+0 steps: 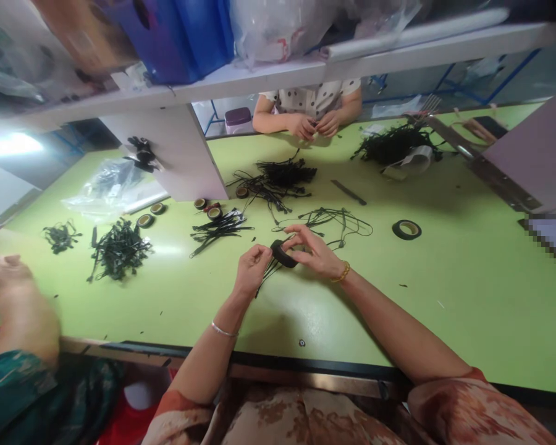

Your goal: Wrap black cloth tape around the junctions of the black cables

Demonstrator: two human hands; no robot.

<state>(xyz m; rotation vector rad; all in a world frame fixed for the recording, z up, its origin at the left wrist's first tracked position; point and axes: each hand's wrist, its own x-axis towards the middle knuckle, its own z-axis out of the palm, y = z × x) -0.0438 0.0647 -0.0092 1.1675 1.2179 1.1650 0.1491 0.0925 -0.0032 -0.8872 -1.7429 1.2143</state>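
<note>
In front of me, my right hand grips a roll of black tape, with fingers curled over its rim. My left hand is closed in a pinch against the roll's left edge; what lies between its fingertips is too small to make out. Thin black cables show below the roll, close to the left fingers. Just beyond my hands, more loose black cables lie spread on the green table.
Black cable bundles and a short bunch lie left. A tape roll rests right, a dark blade-like strip farther back. A co-worker's hands work opposite; another person's arm is left. A loaded shelf spans overhead.
</note>
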